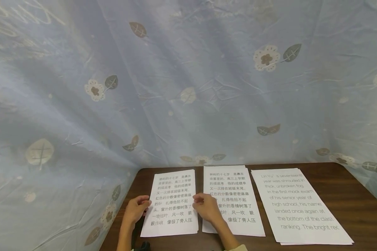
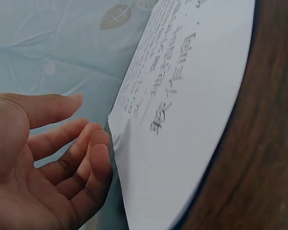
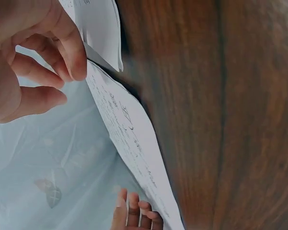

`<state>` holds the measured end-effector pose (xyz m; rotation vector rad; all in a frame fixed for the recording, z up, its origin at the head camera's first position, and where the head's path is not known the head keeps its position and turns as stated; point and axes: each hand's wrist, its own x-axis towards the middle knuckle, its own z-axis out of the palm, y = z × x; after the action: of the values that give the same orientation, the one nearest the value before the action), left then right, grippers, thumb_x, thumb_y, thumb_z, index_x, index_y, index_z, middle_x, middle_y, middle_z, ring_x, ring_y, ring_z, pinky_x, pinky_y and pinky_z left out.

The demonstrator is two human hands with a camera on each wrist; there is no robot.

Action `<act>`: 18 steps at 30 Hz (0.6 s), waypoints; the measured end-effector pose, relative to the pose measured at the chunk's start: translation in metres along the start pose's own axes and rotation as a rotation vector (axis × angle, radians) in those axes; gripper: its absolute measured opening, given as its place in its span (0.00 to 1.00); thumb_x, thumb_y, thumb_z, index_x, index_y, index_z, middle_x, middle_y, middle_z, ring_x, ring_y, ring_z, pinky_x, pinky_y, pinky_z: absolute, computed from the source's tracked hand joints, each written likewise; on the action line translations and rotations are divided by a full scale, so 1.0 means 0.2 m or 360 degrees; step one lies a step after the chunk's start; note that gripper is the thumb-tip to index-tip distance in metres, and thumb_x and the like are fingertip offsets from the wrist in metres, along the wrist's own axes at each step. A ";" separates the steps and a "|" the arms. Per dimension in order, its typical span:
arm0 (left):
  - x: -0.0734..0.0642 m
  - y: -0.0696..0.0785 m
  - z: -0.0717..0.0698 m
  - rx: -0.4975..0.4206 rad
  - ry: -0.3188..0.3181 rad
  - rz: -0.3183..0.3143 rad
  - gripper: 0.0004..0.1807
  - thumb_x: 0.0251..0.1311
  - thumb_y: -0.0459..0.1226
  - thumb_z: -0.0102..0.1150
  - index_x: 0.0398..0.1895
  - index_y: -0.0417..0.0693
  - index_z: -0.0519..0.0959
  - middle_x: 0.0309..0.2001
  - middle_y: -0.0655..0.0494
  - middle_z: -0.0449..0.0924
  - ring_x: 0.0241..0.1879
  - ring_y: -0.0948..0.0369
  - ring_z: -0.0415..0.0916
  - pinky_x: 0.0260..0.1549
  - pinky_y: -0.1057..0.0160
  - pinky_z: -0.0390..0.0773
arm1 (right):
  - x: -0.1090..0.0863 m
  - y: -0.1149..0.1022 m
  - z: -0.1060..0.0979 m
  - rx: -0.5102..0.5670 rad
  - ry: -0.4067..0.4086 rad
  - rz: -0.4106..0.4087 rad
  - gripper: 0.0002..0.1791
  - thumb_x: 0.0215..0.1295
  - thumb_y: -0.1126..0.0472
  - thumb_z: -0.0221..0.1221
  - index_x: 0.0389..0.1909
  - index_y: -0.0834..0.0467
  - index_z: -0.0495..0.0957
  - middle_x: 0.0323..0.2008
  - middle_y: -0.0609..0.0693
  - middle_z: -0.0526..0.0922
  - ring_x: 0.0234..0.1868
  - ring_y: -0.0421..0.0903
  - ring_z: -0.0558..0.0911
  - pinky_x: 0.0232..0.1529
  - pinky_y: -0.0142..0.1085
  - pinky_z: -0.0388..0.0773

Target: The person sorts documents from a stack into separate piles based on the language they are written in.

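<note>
The left sheet stack [image 1: 172, 230], printed with large Chinese text, lies between my two hands. My left hand [image 1: 136, 210] is at its left edge, fingers loosely bent and thumb held apart from them. In the left wrist view, the fingertips [image 2: 100, 155] come right up to the side of the paper [image 2: 182, 143]. My right hand [image 1: 206, 208] is at the opposite edge, its wrist crossing over the middle sheet stack [image 1: 230, 181]. Thumb and fingers of that hand [image 3: 43, 62] stand apart in the right wrist view, the longest fingertip overlapping the paper's edge.
A third stack [image 1: 298, 209], with English text, lies at the right, its sheets slightly offset. All three rest on a dark brown wooden table [image 1: 339, 188]. A pale blue patterned cloth [image 1: 188, 122] hangs behind and along the left side.
</note>
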<state>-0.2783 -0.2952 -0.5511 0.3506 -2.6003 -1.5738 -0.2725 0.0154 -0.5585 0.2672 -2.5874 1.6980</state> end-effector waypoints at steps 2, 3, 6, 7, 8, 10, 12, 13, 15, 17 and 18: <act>-0.01 0.01 0.01 -0.0016 -0.0010 0.0007 0.21 0.70 0.32 0.65 0.62 0.29 0.80 0.43 0.44 0.86 0.35 0.56 0.81 0.30 0.61 0.82 | 0.00 0.01 -0.01 0.0060 -0.0016 0.0012 0.18 0.63 0.66 0.67 0.53 0.67 0.85 0.43 0.56 0.90 0.41 0.48 0.89 0.37 0.37 0.88; -0.01 0.02 0.02 -0.0030 -0.0016 0.0011 0.21 0.70 0.32 0.65 0.62 0.29 0.80 0.43 0.44 0.86 0.35 0.56 0.81 0.30 0.61 0.82 | 0.00 0.01 -0.01 0.0087 -0.0022 0.0019 0.18 0.63 0.66 0.67 0.53 0.67 0.85 0.43 0.56 0.89 0.40 0.47 0.89 0.36 0.36 0.88; -0.01 0.04 0.03 -0.0044 -0.0035 0.0025 0.22 0.70 0.34 0.65 0.62 0.30 0.80 0.43 0.44 0.85 0.35 0.56 0.80 0.30 0.62 0.81 | 0.00 0.02 -0.03 0.0142 -0.0029 0.0031 0.18 0.64 0.66 0.67 0.54 0.67 0.85 0.43 0.56 0.89 0.37 0.46 0.89 0.35 0.34 0.87; -0.01 0.05 0.04 -0.0045 -0.0040 0.0026 0.22 0.70 0.34 0.65 0.63 0.30 0.80 0.43 0.45 0.85 0.35 0.56 0.80 0.30 0.61 0.82 | -0.01 0.02 -0.04 0.0152 -0.0032 0.0040 0.18 0.64 0.66 0.67 0.54 0.67 0.85 0.43 0.56 0.89 0.37 0.46 0.89 0.34 0.34 0.86; -0.01 0.05 0.05 -0.0048 -0.0043 0.0024 0.22 0.70 0.34 0.65 0.63 0.30 0.80 0.43 0.45 0.84 0.35 0.56 0.80 0.31 0.61 0.82 | -0.01 0.03 -0.04 0.0165 -0.0037 0.0043 0.18 0.65 0.66 0.67 0.54 0.68 0.85 0.43 0.56 0.89 0.36 0.46 0.89 0.34 0.34 0.86; -0.02 0.06 0.06 -0.0039 -0.0052 0.0023 0.22 0.71 0.35 0.66 0.63 0.31 0.80 0.43 0.46 0.84 0.35 0.56 0.80 0.31 0.61 0.82 | -0.01 0.03 -0.06 0.0177 -0.0051 0.0049 0.18 0.65 0.66 0.66 0.55 0.68 0.85 0.43 0.56 0.89 0.35 0.46 0.89 0.34 0.34 0.86; -0.02 0.07 0.08 -0.0040 -0.0068 0.0032 0.22 0.71 0.35 0.66 0.62 0.31 0.80 0.42 0.46 0.83 0.35 0.56 0.80 0.30 0.61 0.82 | -0.01 0.05 -0.08 0.0179 -0.0071 0.0049 0.18 0.66 0.65 0.66 0.55 0.68 0.85 0.44 0.57 0.89 0.35 0.46 0.89 0.34 0.36 0.86; -0.02 0.07 0.09 -0.0043 -0.0079 0.0037 0.22 0.70 0.35 0.66 0.62 0.31 0.80 0.42 0.46 0.83 0.35 0.56 0.80 0.30 0.61 0.82 | -0.02 0.06 -0.10 0.0169 -0.0078 0.0046 0.18 0.66 0.65 0.66 0.55 0.67 0.85 0.44 0.57 0.89 0.37 0.46 0.89 0.35 0.36 0.86; -0.03 0.08 0.11 -0.0046 -0.0096 0.0062 0.22 0.70 0.35 0.67 0.62 0.31 0.81 0.40 0.47 0.83 0.34 0.57 0.80 0.30 0.62 0.82 | -0.02 0.08 -0.12 0.0158 -0.0088 0.0032 0.17 0.68 0.64 0.66 0.55 0.66 0.85 0.45 0.57 0.89 0.38 0.46 0.89 0.36 0.36 0.86; -0.04 0.10 0.14 -0.0052 -0.0113 0.0098 0.22 0.69 0.35 0.67 0.61 0.31 0.81 0.40 0.47 0.83 0.35 0.56 0.81 0.31 0.61 0.84 | -0.02 0.10 -0.14 0.0145 -0.0081 0.0022 0.17 0.69 0.64 0.66 0.55 0.66 0.85 0.45 0.56 0.90 0.38 0.46 0.89 0.36 0.35 0.87; -0.04 0.11 0.15 -0.0051 -0.0119 0.0110 0.21 0.69 0.34 0.67 0.61 0.31 0.81 0.41 0.47 0.84 0.35 0.56 0.82 0.32 0.60 0.85 | -0.02 0.11 -0.16 0.0133 -0.0072 0.0025 0.17 0.69 0.63 0.66 0.55 0.65 0.86 0.45 0.55 0.90 0.38 0.45 0.88 0.36 0.34 0.87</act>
<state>-0.2800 -0.2577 -0.5454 0.2006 -2.6080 -1.6342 -0.2743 0.0523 -0.5656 0.2922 -2.5595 1.8295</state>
